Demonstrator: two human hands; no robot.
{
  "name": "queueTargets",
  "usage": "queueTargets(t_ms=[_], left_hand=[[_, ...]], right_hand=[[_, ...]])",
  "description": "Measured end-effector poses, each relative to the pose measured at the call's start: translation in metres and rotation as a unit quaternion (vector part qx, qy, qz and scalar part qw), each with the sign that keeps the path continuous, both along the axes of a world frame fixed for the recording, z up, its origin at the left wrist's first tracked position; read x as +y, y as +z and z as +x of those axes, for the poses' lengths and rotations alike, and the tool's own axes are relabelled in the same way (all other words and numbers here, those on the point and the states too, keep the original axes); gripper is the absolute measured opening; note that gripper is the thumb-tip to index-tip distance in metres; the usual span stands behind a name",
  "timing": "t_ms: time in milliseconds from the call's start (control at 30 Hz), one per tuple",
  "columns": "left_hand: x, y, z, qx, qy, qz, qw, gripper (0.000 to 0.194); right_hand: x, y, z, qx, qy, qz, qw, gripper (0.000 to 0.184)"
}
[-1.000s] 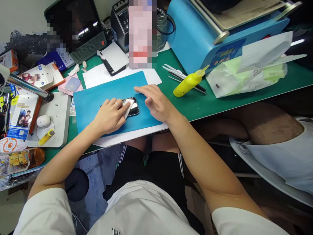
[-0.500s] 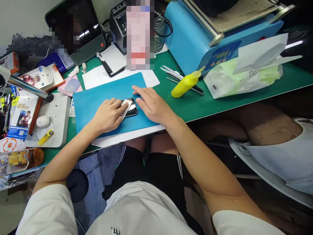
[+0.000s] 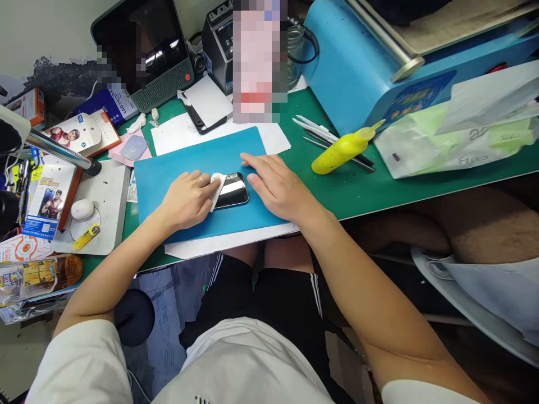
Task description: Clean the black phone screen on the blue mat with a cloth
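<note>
phone (image 3: 231, 192) lies flat, with its dark glossy face up, on the blue mat (image 3: 189, 157), at the near side of the green table (image 3: 357, 193). its right end is uncovered; its left part is hidden under the left hand (image 3: 187, 202) and the white tissue (image 3: 216, 191). the fingers of this hand are bent and hold the tissue, pressing it on the glass. the right hand (image 3: 284, 188) holds nothing: it is spread loosely, palm down, just to the right of the phone. whether it rests on the mat or hovers above, i cannot tell.

in my judgement, the step in hand is wiping the phone's face, and the stroke is at the middle or left part. the next move seems to call for light and even pressure of the tissue toward the covered end, while the right hand could steady the right edge, so that the phone does not slide. the clear part shines, but small marks cannot be judged from here. on the far right, the yellow bottle (image 3: 341, 154) and the tissue pack (image 3: 455, 146) stand well apart from the wiping.
</note>
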State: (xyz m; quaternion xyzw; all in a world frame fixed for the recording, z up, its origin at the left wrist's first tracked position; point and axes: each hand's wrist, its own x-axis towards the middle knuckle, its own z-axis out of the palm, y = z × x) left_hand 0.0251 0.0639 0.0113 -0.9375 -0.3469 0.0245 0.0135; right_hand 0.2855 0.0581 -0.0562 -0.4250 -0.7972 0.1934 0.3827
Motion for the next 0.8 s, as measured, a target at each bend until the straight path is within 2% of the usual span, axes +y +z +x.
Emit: queueTargets(t_ms=[133, 400, 467, 667, 733, 800], left_hand=[[0.001, 0.001, 0.004, 0.003, 0.006, 0.002, 1.000, 0.055], [-0.019, 0.013, -0.019, 0.029, 0.035, -0.024, 0.999, 0.060], [-0.016, 0.012, -0.012, 0.027, 0.038, -0.033, 0.998, 0.060], [0.001, 0.005, 0.033, 0.023, 0.028, -0.043, 0.998, 0.057], [0.001, 0.005, 0.032, 0.023, 0.020, -0.042, 0.999, 0.056], [-0.003, 0.007, 0.022, 0.021, 0.016, -0.039, 0.999, 0.056]], right_hand=[[-0.001, 0.001, 0.001, -0.007, 0.002, 0.001, 1.000, 0.057], [-0.001, 0.001, 0.002, 0.005, 0.000, -0.010, 1.000, 0.058], [0.000, 0.001, 0.003, 0.006, 0.002, -0.004, 1.000, 0.058], [-0.001, 0.002, 0.005, 0.013, 0.006, -0.010, 1.000, 0.059], [-0.001, 0.003, 0.005, 0.021, 0.007, -0.010, 1.000, 0.060], [-0.001, 0.003, 0.006, 0.028, 0.005, -0.009, 1.000, 0.061]])
